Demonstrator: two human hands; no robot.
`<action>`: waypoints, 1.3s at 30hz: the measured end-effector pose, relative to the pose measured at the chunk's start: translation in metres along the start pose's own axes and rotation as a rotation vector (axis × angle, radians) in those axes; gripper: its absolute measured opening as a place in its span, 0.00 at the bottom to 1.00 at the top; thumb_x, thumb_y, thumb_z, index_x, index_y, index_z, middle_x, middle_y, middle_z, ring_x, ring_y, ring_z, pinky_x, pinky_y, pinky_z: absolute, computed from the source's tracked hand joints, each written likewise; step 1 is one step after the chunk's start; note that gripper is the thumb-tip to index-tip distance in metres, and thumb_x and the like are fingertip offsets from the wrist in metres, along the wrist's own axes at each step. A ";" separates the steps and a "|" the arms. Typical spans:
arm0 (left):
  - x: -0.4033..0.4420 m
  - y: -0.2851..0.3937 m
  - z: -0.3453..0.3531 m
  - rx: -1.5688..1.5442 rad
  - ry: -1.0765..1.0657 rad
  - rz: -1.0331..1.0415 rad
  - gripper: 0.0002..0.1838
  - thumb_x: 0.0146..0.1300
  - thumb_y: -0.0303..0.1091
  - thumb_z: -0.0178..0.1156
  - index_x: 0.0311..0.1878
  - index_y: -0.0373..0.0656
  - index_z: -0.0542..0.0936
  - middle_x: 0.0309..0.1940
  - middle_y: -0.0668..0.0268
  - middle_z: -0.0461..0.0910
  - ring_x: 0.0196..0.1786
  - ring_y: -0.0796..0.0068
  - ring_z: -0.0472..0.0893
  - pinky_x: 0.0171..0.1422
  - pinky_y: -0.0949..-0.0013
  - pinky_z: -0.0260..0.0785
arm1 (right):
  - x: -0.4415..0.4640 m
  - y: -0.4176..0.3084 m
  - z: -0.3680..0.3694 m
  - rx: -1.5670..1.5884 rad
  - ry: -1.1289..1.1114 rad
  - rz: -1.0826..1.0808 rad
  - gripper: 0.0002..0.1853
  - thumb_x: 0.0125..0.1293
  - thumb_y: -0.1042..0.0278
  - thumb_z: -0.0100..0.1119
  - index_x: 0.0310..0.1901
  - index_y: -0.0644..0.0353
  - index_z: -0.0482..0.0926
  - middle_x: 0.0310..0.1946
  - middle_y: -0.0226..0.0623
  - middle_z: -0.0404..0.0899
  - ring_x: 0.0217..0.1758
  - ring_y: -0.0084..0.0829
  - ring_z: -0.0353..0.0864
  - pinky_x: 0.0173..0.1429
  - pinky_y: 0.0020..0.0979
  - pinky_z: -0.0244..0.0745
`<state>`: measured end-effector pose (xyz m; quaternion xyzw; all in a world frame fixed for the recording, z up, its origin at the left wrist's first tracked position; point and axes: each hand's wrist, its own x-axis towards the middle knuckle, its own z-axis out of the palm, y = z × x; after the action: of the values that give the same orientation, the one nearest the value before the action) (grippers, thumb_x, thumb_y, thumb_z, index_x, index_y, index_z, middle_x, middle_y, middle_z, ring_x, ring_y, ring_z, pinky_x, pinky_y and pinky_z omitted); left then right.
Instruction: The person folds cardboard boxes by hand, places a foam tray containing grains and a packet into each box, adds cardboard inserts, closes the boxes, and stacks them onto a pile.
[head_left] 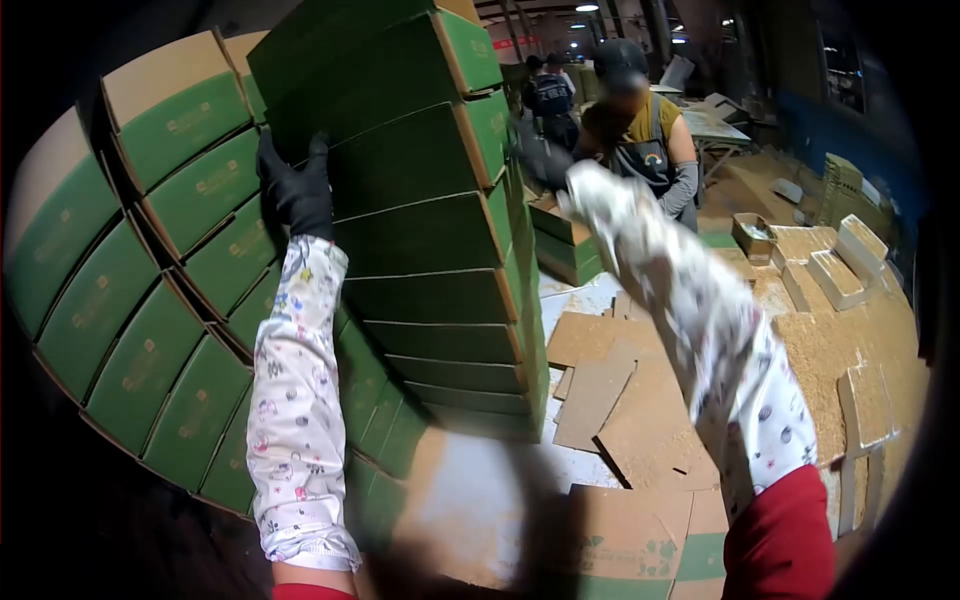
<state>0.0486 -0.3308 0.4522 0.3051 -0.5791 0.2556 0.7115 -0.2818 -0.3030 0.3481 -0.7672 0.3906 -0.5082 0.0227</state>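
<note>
A tall stack of green cardboard boxes point(420, 240) with brown edges stands in front of me, leaning slightly. My left hand point(298, 190), in a black glove, is at the stack's left side near the upper boxes. Its fingers are spread, thumb apart, and it appears to touch the cardboard. On the other side, my right hand point(540, 160), also in a dark glove, is beside the upper boxes' right edge. Motion blurs its fingers, so contact or grip cannot be made out. Patterned white sleeves cover both forearms.
More green-and-brown boxes point(190, 140) are stacked closely at left. Flat cardboard pieces point(600, 390) lie on the floor. A co-worker in an apron point(645, 155) is beyond the stack, with other people behind. Tan slabs and pale trays point(835, 280) are at right.
</note>
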 end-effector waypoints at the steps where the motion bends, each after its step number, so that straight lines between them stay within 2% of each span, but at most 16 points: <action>1: -0.004 0.023 -0.006 0.119 0.080 0.150 0.33 0.48 0.52 0.64 0.53 0.42 0.70 0.49 0.56 0.72 0.54 0.57 0.69 0.60 0.62 0.59 | -0.040 0.018 0.023 0.075 -0.045 0.015 0.43 0.55 0.52 0.61 0.65 0.58 0.48 0.58 0.52 0.62 0.61 0.42 0.64 0.61 0.34 0.62; 3: -0.017 0.030 -0.004 0.216 -0.032 0.327 0.33 0.46 0.54 0.64 0.52 0.44 0.71 0.47 0.56 0.72 0.53 0.56 0.69 0.59 0.60 0.59 | -0.132 0.059 0.084 0.235 -0.234 0.051 0.43 0.55 0.51 0.61 0.66 0.58 0.47 0.59 0.53 0.62 0.61 0.42 0.63 0.61 0.34 0.61; 4: -0.028 0.030 -0.004 0.316 -0.150 0.512 0.33 0.43 0.56 0.64 0.51 0.46 0.72 0.45 0.55 0.72 0.52 0.55 0.70 0.58 0.58 0.60 | -0.210 0.060 0.122 0.287 -0.326 0.608 0.51 0.47 0.50 0.68 0.66 0.55 0.46 0.62 0.55 0.55 0.63 0.44 0.60 0.62 0.34 0.61; 5: -0.028 0.029 -0.006 0.360 -0.203 0.462 0.31 0.44 0.53 0.66 0.49 0.45 0.73 0.44 0.57 0.73 0.52 0.57 0.70 0.56 0.61 0.62 | -0.250 0.060 0.156 0.387 -0.326 0.804 0.50 0.47 0.53 0.68 0.67 0.53 0.45 0.61 0.54 0.56 0.61 0.43 0.61 0.59 0.34 0.62; 16: 0.033 -0.045 0.012 0.484 -0.545 0.391 0.28 0.50 0.49 0.64 0.49 0.39 0.73 0.46 0.55 0.75 0.50 0.61 0.74 0.54 0.64 0.66 | -0.293 0.077 0.378 0.295 0.373 0.848 0.54 0.46 0.86 0.61 0.67 0.36 0.38 0.50 0.45 0.64 0.38 0.32 0.70 0.27 0.30 0.70; 21: -0.003 0.013 0.001 0.329 -0.503 0.212 0.40 0.30 0.57 0.72 0.43 0.40 0.68 0.38 0.52 0.68 0.42 0.53 0.70 0.45 0.53 0.65 | -0.275 0.089 0.346 0.771 -0.028 1.162 0.50 0.55 0.87 0.52 0.67 0.32 0.33 0.41 0.48 0.73 0.25 0.27 0.71 0.24 0.26 0.67; 25: -0.058 0.007 -0.024 0.191 -0.540 0.271 0.31 0.48 0.47 0.64 0.51 0.38 0.68 0.47 0.52 0.70 0.49 0.56 0.71 0.56 0.59 0.61 | -0.302 0.064 0.266 0.500 -0.234 0.623 0.36 0.61 0.72 0.54 0.67 0.49 0.47 0.38 0.40 0.76 0.39 0.28 0.77 0.41 0.25 0.73; 28: -0.181 0.054 -0.052 0.024 -0.539 0.225 0.26 0.58 0.40 0.58 0.56 0.36 0.67 0.50 0.51 0.71 0.51 0.58 0.72 0.59 0.61 0.61 | -0.352 -0.026 0.135 1.090 -0.287 0.984 0.28 0.59 0.68 0.56 0.61 0.59 0.61 0.46 0.43 0.75 0.46 0.32 0.76 0.48 0.29 0.73; 31: -0.407 0.115 -0.155 -0.414 -1.271 -0.572 0.25 0.61 0.36 0.52 0.59 0.35 0.62 0.53 0.51 0.69 0.53 0.59 0.71 0.60 0.63 0.60 | -0.460 -0.063 0.012 0.635 -0.129 0.892 0.21 0.59 0.67 0.55 0.55 0.61 0.69 0.47 0.40 0.74 0.50 0.30 0.74 0.55 0.30 0.69; 32: -0.484 0.141 -0.200 -0.590 -1.476 -0.801 0.25 0.62 0.35 0.50 0.61 0.35 0.60 0.54 0.52 0.67 0.54 0.59 0.70 0.61 0.63 0.59 | -0.498 -0.071 -0.035 0.587 -0.029 1.100 0.22 0.58 0.67 0.56 0.55 0.62 0.69 0.49 0.41 0.74 0.51 0.30 0.73 0.55 0.30 0.69; 33: -0.548 0.160 -0.246 -0.761 -1.616 -1.023 0.26 0.63 0.33 0.47 0.63 0.35 0.57 0.56 0.52 0.66 0.55 0.59 0.70 0.63 0.63 0.57 | -0.535 -0.078 -0.073 -0.070 -0.119 1.018 0.22 0.58 0.68 0.55 0.55 0.61 0.69 0.48 0.42 0.74 0.51 0.31 0.73 0.55 0.30 0.69; 34: -0.596 0.172 -0.286 -0.924 -1.658 -1.213 0.26 0.64 0.31 0.45 0.64 0.35 0.55 0.58 0.53 0.65 0.56 0.59 0.69 0.65 0.62 0.56 | -0.568 -0.091 -0.106 -0.236 0.179 1.241 0.24 0.55 0.65 0.58 0.54 0.62 0.69 0.47 0.43 0.74 0.52 0.34 0.73 0.54 0.31 0.69; 35: -0.638 0.176 -0.337 -0.664 -1.603 -1.694 0.27 0.63 0.30 0.47 0.64 0.38 0.54 0.56 0.54 0.67 0.52 0.60 0.72 0.59 0.59 0.63 | -0.644 -0.067 -0.130 -0.245 0.346 1.129 0.28 0.52 0.59 0.63 0.54 0.62 0.69 0.45 0.45 0.74 0.50 0.35 0.73 0.52 0.32 0.70; 36: -0.604 0.212 -0.324 -0.764 -1.438 -1.895 0.27 0.62 0.29 0.48 0.64 0.39 0.55 0.54 0.55 0.68 0.51 0.61 0.73 0.54 0.60 0.67 | -0.675 -0.074 -0.163 -0.614 0.017 1.167 0.30 0.49 0.58 0.65 0.54 0.62 0.69 0.45 0.44 0.73 0.49 0.35 0.74 0.50 0.33 0.71; 37: -0.567 0.253 -0.305 -0.872 -1.235 -2.070 0.27 0.61 0.27 0.49 0.64 0.41 0.56 0.53 0.55 0.69 0.49 0.62 0.74 0.49 0.61 0.71 | -0.700 -0.080 -0.176 -0.470 0.047 1.391 0.32 0.43 0.52 0.67 0.49 0.64 0.72 0.42 0.49 0.75 0.44 0.43 0.74 0.49 0.36 0.70; 39: -0.575 0.275 -0.295 -0.798 -1.246 -2.002 0.26 0.60 0.26 0.51 0.62 0.42 0.57 0.50 0.56 0.70 0.45 0.64 0.75 0.41 0.64 0.74 | -0.803 -0.026 -0.183 -0.194 0.068 1.281 0.29 0.42 0.55 0.68 0.45 0.65 0.73 0.37 0.49 0.75 0.40 0.45 0.74 0.45 0.38 0.70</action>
<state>-0.0656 0.0670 -0.1160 0.4440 -0.3679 -0.7807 0.2409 -0.5561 0.2812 -0.1639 -0.3646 0.8154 -0.3804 0.2396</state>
